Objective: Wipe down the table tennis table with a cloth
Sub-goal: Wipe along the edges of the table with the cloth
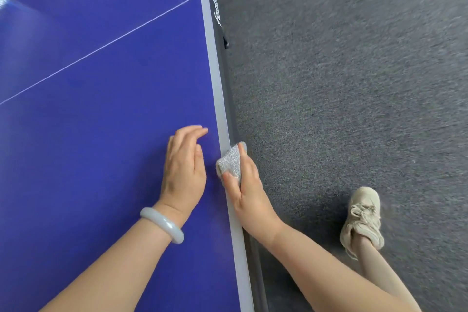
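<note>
The blue table tennis table (101, 109) fills the left of the view, with a pale border stripe along its right edge and a thin white centre line across it. My right hand (249, 192) grips a folded grey cloth (231, 162) and holds it against that edge stripe, thumb on top and fingers wrapped over the table's side. My left hand (183, 167) lies on the blue surface just left of the cloth, fingers relaxed and slightly bent, holding nothing. A pale bangle sits on the left wrist.
Grey carpet (354, 83) covers the floor right of the table. My foot in a beige sneaker (363, 220) stands on it at lower right. The table's dark side rail (217, 7) carries white lettering.
</note>
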A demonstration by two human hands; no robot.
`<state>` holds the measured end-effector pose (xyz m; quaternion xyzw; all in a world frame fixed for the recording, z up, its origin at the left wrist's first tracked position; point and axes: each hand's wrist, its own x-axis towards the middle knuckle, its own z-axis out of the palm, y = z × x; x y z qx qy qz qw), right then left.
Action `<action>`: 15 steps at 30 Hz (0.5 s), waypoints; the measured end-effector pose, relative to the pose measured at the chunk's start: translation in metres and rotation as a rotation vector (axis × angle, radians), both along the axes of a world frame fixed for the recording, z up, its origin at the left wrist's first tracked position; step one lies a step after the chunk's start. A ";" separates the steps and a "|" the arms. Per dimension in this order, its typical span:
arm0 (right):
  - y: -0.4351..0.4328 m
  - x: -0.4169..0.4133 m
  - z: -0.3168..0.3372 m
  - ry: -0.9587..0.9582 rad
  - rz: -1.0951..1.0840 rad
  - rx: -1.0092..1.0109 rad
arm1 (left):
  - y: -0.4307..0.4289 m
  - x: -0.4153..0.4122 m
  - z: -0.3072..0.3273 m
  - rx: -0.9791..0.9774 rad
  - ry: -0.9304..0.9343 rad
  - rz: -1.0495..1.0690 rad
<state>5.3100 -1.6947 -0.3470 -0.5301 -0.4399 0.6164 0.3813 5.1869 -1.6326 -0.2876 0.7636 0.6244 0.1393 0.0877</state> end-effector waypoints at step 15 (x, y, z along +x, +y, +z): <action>0.067 0.008 0.014 0.077 0.054 -0.097 | 0.173 -0.006 -0.027 -0.105 0.191 0.211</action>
